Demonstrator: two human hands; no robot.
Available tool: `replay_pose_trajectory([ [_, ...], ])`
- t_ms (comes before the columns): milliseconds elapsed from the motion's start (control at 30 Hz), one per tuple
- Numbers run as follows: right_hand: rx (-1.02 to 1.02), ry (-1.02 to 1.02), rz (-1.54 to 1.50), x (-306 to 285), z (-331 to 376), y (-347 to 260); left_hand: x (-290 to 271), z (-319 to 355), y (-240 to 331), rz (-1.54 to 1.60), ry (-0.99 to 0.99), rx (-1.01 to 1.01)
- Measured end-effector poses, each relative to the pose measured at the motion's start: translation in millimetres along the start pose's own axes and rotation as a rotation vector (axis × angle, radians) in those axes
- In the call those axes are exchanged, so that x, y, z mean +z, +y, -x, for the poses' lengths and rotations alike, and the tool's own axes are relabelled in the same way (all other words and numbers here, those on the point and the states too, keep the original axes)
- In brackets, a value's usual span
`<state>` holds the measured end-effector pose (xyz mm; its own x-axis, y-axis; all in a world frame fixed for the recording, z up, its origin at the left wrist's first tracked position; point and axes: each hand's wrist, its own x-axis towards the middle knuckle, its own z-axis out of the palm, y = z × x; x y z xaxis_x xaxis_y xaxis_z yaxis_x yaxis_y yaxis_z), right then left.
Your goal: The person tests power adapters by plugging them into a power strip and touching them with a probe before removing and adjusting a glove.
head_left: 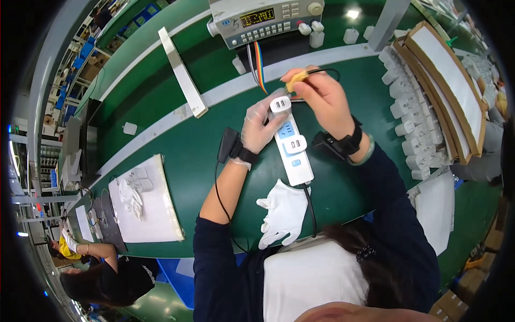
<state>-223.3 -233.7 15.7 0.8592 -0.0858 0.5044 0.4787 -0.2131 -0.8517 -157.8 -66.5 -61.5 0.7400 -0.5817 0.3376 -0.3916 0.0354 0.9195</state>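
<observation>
A white power strip (298, 172) with blue socket faces lies on the green bench in front of me. At its far end stands a white charger with two USB ports (280, 104). My left hand (258, 127), in a thin see-through glove, is closed round this charger. A second white USB charger (295, 144) sits lower on the strip. My right hand (327, 104), bare, pinches a yellow plug (296, 81) on a black cable just beyond the far charger. Whether the plug touches the charger I cannot tell. Both wrists wear black straps.
A bench meter (263, 24) with a lit display stands at the back. Many white chargers (405, 110) line the right, beside cardboard trays (442, 86). A white glove (284, 214) lies near me. Left are a white board (147, 209) and a co-worker (110, 276).
</observation>
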Motion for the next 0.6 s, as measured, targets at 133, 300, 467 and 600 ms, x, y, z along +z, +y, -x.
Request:
replay_pose_trajectory([
  [133,-0.007,-0.136,-0.011,-10,27,-9,0,-5,2,-0.064,0.029,0.054],
  [300,0.115,-0.295,0.249,-5,57,-24,0,-4,5,-0.005,0.009,0.01],
  [467,0.126,-0.284,0.362,0,65,-26,1,-4,16,0.189,0.049,0.03],
  [600,0.163,-0.301,0.167,-11,69,-8,-29,-35,26,-0.411,0.394,0.312],
])
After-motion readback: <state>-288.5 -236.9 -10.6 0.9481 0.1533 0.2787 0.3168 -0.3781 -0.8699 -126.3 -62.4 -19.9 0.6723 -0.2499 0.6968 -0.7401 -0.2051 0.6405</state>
